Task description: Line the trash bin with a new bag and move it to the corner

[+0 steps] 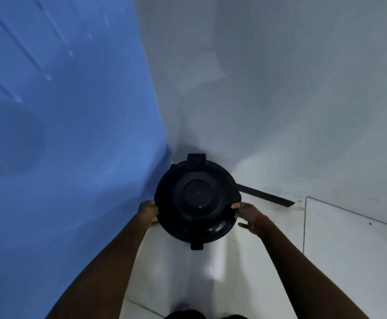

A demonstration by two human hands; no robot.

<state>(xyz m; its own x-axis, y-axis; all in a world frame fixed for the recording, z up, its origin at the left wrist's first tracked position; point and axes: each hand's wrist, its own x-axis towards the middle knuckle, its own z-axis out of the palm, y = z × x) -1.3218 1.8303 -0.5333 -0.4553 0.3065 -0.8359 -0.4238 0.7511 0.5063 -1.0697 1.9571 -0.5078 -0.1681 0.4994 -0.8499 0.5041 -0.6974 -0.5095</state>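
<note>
A round black trash bin with its lid down stands upright on the white tiled floor, right in the corner where a blue wall meets a white wall. A black hinge block shows at its far rim and a black pedal at its near edge. My left hand grips the bin's left rim. My right hand presses on the right rim, thumb on top and fingers spread; a red band is on that wrist. No bag is visible from above; the lid hides the inside.
The blue wall rises on the left and the white wall behind and to the right. A dark skirting strip runs along the white wall's base. White floor tiles lie between me and the bin.
</note>
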